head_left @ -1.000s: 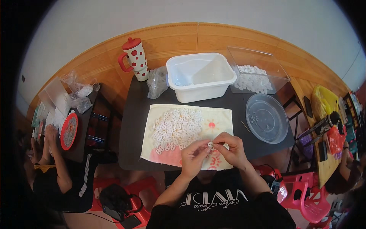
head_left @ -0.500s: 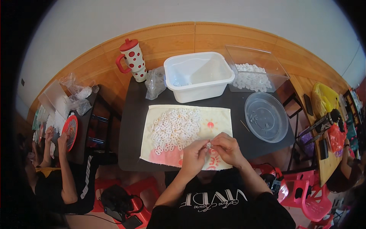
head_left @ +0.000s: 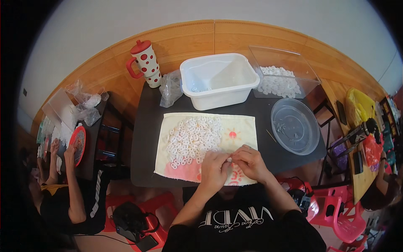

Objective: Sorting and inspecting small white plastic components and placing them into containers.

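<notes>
My left hand (head_left: pixel 214 169) and my right hand (head_left: pixel 249 163) meet fingertip to fingertip above the front of a cream and pink cloth (head_left: pixel 243 126). Between the pinched fingers of both is a small white plastic piece (head_left: pixel 229 159), mostly covered, so its exact shape cannot be made out. Left of the hands, on the cloth, lies a spread pile of white two-holed plastic pieces (head_left: pixel 194 136), each like a figure eight. The side of my left hand is close to the pile's right edge.
Behind the cloth stands a white tub (head_left: pixel 220 98) with a few bits inside. A clear bin (head_left: pixel 308 86) of white pieces, a round clear tray (head_left: pixel 300 145) with small bits and a thin stick (head_left: pixel 271 135) are right. A spotted tumbler (head_left: pixel 147 67) and plastic bag (head_left: pixel 171 89) stand back left. A co-worker's forearm (head_left: pixel 75 193) is at left.
My fingers have drawn closer around the small white piece, hiding more of it. The pile looks unchanged, and the whole view has shifted slightly.
</notes>
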`<control>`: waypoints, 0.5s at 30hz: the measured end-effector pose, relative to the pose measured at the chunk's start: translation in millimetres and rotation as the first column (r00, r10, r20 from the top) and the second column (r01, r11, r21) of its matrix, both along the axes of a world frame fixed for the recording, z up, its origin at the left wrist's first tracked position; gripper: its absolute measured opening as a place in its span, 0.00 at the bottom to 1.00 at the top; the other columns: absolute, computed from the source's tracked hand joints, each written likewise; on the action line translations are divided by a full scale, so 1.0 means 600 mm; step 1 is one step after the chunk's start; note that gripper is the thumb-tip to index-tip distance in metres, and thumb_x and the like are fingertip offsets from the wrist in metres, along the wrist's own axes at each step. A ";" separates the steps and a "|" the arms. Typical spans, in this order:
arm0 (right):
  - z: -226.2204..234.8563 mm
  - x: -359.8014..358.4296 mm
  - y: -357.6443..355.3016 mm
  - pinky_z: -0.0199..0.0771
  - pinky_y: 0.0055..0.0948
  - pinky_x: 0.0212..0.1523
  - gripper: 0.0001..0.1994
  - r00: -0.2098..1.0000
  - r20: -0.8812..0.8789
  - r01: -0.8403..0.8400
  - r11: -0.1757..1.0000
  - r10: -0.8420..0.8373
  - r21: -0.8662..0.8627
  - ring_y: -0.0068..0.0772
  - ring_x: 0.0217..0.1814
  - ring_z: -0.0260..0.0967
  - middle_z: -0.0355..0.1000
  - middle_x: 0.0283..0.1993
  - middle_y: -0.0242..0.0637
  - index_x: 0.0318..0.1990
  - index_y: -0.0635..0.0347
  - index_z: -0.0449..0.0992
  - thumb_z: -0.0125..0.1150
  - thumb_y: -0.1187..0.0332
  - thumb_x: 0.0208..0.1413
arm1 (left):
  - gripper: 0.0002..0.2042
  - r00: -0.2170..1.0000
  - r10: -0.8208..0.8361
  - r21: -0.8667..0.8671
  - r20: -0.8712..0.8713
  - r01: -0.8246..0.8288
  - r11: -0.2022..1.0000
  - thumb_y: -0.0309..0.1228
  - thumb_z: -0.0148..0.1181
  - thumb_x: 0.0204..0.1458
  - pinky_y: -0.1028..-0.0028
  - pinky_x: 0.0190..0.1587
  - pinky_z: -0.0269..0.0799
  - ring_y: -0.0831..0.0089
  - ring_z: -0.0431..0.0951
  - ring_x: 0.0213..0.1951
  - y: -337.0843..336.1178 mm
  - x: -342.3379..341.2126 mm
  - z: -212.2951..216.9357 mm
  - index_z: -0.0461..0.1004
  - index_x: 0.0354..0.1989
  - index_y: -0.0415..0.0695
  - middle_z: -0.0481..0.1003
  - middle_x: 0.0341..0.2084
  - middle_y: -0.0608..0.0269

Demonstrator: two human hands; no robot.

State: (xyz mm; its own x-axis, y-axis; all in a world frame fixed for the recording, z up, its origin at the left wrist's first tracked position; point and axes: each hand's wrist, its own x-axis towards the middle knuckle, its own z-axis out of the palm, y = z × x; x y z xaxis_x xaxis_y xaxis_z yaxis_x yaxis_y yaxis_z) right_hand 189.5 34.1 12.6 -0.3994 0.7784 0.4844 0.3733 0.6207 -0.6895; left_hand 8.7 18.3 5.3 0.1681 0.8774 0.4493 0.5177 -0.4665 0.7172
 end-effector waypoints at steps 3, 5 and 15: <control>0.001 0.000 -0.003 0.75 0.29 0.38 0.09 0.993 -0.118 0.006 0.999 -0.011 -0.045 0.39 0.38 0.75 0.77 0.37 0.42 0.33 0.67 0.76 0.64 0.87 0.43 | 0.13 0.988 -0.038 -0.049 0.147 0.046 0.998 0.17 0.62 0.42 0.63 0.38 0.68 0.56 0.73 0.33 0.001 -0.004 -0.002 0.79 0.39 0.41 0.76 0.28 0.56; 0.002 0.002 -0.007 0.75 0.28 0.37 0.09 0.981 -0.193 -0.014 0.994 -0.008 -0.112 0.38 0.38 0.76 0.77 0.37 0.43 0.33 0.67 0.77 0.64 0.87 0.44 | 0.14 0.946 -0.089 -0.186 0.312 0.152 0.971 0.17 0.64 0.43 0.67 0.36 0.69 0.61 0.73 0.31 0.000 -0.008 0.004 0.80 0.41 0.40 0.75 0.27 0.58; 0.011 0.009 -0.005 0.75 0.27 0.37 0.09 0.987 -0.159 -0.036 0.990 0.015 -0.134 0.36 0.39 0.77 0.77 0.36 0.42 0.34 0.65 0.77 0.66 0.86 0.45 | 0.16 0.934 -0.125 -0.155 0.333 0.185 0.970 0.17 0.65 0.43 0.70 0.35 0.69 0.66 0.73 0.30 0.003 -0.012 -0.002 0.80 0.43 0.41 0.74 0.25 0.60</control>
State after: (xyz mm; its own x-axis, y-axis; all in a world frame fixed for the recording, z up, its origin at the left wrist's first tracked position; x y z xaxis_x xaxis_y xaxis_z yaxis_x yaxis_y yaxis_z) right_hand 194.8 31.1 19.1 -0.3470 0.8319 0.4330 0.2386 0.5248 -0.8171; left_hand 1.7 19.9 4.3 0.1831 0.9233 0.3375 0.1792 -0.3689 0.9120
